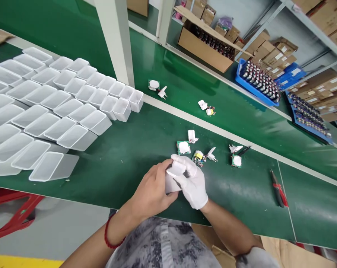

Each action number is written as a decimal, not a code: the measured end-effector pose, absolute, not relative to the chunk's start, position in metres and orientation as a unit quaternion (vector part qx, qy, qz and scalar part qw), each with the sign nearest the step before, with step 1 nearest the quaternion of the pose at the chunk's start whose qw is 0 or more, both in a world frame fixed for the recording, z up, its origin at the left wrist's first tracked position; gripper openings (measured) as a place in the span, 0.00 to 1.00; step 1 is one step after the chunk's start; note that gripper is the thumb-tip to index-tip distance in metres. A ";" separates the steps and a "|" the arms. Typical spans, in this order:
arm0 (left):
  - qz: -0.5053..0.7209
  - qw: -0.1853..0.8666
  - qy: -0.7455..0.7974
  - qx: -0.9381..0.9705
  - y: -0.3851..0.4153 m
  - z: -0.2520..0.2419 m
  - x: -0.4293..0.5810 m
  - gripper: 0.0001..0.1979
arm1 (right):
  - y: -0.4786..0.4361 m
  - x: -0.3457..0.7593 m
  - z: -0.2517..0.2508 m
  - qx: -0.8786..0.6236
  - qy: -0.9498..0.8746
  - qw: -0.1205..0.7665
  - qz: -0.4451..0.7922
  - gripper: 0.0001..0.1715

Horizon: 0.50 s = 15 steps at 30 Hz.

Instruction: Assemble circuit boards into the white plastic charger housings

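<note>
My bare left hand (153, 186) is closed around a white plastic case (171, 185) above the front of the green bench. My right hand (193, 182), in a white glove, pinches a smaller white plastic piece (177, 169) at the upper end of that case. Fingers hide the place where the two meet, so I cannot tell whether they are joined. Just beyond my right hand lies a circuit board with a yellow-wrapped part (198, 158), beside a white plug piece (212, 154). Another green board with a white round part (183, 147) sits next to a small white housing (191, 136).
Many translucent white cases (73, 136) stand in rows at the left. Pliers with red handles (279, 190) lie at the right. More boards (237, 160) are scattered about. Blue trays of parts (259, 82) and an open carton (204, 46) are at the back, behind a post (116, 41).
</note>
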<state>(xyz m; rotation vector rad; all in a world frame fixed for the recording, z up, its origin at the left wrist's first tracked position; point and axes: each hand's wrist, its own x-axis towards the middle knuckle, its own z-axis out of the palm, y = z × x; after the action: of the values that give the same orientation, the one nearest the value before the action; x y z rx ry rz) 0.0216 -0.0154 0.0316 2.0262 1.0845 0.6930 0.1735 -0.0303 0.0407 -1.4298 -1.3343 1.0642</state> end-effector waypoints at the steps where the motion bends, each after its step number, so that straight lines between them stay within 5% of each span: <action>1: 0.265 0.367 0.419 0.787 -0.015 0.034 0.022 0.35 | -0.034 0.170 0.040 -0.577 -0.527 0.467 0.414 0.18; 6: 0.202 0.362 0.436 0.799 -0.011 0.043 0.011 0.37 | -0.036 0.180 0.064 -0.599 -0.473 0.581 0.283 0.08; 10: 0.229 0.407 0.451 0.760 -0.008 0.048 -0.002 0.29 | -0.019 0.216 0.098 -0.604 -0.379 0.682 0.162 0.10; 15: 0.301 0.517 0.348 0.721 -0.001 0.048 0.007 0.28 | -0.012 0.223 0.097 -0.558 -0.435 0.610 0.357 0.14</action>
<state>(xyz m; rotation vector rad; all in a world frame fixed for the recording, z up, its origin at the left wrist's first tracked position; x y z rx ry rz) 0.0069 -0.0009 0.0483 1.7316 0.8359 0.7237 0.2231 -0.0117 0.0970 -1.2888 -1.0050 0.8238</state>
